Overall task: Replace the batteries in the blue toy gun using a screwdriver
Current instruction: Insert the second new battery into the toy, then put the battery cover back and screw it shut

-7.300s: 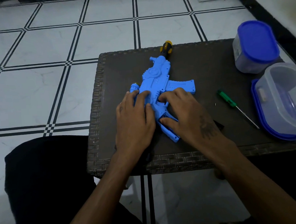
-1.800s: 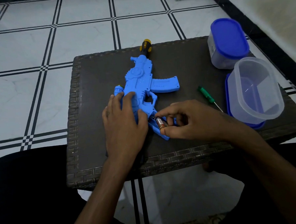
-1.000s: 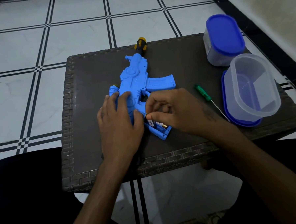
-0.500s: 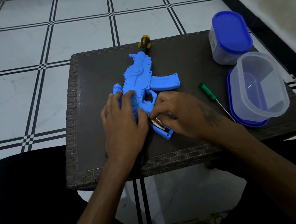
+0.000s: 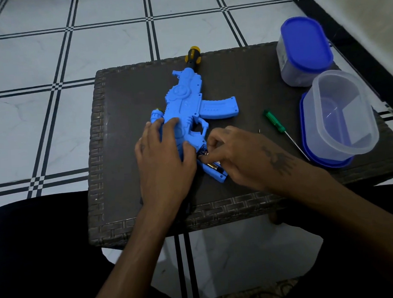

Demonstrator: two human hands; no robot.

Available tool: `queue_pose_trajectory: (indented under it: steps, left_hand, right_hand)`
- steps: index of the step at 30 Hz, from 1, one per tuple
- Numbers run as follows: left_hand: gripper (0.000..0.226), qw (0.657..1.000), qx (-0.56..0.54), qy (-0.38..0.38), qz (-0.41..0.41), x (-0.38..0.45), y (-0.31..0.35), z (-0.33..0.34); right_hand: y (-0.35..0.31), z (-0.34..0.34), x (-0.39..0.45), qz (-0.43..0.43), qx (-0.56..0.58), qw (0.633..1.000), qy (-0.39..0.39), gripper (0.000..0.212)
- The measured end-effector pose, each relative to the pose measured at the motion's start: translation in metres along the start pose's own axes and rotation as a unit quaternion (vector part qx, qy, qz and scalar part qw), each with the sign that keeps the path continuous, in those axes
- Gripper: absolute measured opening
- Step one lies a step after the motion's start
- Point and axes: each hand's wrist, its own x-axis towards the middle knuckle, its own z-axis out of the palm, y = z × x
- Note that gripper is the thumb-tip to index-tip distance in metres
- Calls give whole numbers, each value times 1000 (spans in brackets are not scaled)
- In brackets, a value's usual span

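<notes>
Head view: no brand or writing is legible on anything here. Two plastic containers stand at the desk's [image 5: 124, 100] right side: a tub with a blue lid [image 5: 304, 51] closed on top, its contents hidden, and a clear tub [image 5: 344, 116] sitting on a separate blue lid, with nothing visible inside. The blue toy gun [image 5: 186, 108] lies flat mid-desk, muzzle pointing away. The left hand [image 5: 164, 159] rests flat on its rear, fingers straight and pressing. The right hand [image 5: 234, 153] curls its fingertips onto a battery [image 5: 212, 165] in the open grip compartment. A green screwdriver [image 5: 275, 123] lies between the gun and the tubs.
</notes>
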Motion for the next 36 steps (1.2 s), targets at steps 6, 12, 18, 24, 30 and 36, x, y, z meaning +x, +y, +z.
queue_pose_trajectory:
  steps: [6, 12, 18, 24, 30, 36]
  left_hand:
    - [51, 1000, -2, 1, -1, -1, -1, 0]
    - [50, 1000, 11, 2, -1, -1, 0, 0]
    - [46, 999, 44, 7, 5, -1, 1, 1]
    - [50, 998, 65, 0, 4, -1, 1, 2]
    - [47, 998, 58, -6, 7, -2, -1, 2]
    - [48, 999, 51, -7, 7, -2, -1, 1]
  right_hand:
    - [2, 2, -14, 19, 28, 998, 50, 35]
    - [22, -3, -44, 151, 160, 953, 208, 27]
    - [34, -7, -54, 237, 153, 948, 149, 27]
    - [24, -1, -61, 287, 84, 954, 33, 42]
    - [16, 10, -65, 303, 118, 941, 91, 32]
    - [-10, 10, -65, 318, 431, 817, 213, 22]
